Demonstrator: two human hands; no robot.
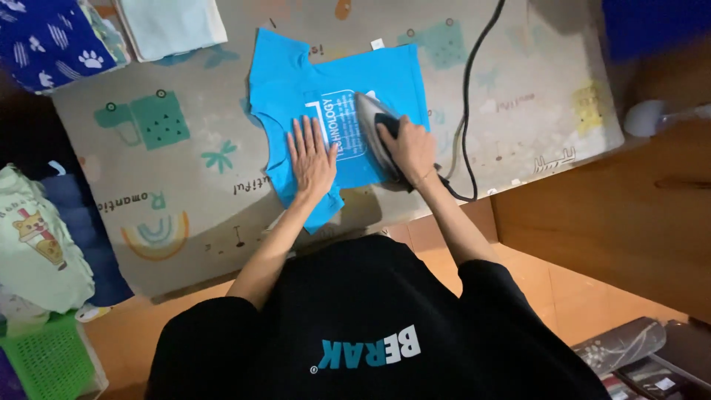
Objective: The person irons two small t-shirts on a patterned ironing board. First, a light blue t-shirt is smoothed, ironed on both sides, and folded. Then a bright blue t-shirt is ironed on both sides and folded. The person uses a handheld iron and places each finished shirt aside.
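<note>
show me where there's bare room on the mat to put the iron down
Bare mat lies right of the blue shirt, past the black cord. Another free patch sits left of the shirt. The top left corner is crowded with folded clothes. The left hand presses the shirt; the right hand grips the iron.

1. You worked on a grey play mat (185, 170) printed with pastel animals, spread over the floor (585, 296).
2. On it lay a blue T-shirt (296, 89), a pale folded cloth (174, 26) and a black cord (468, 96).
</note>
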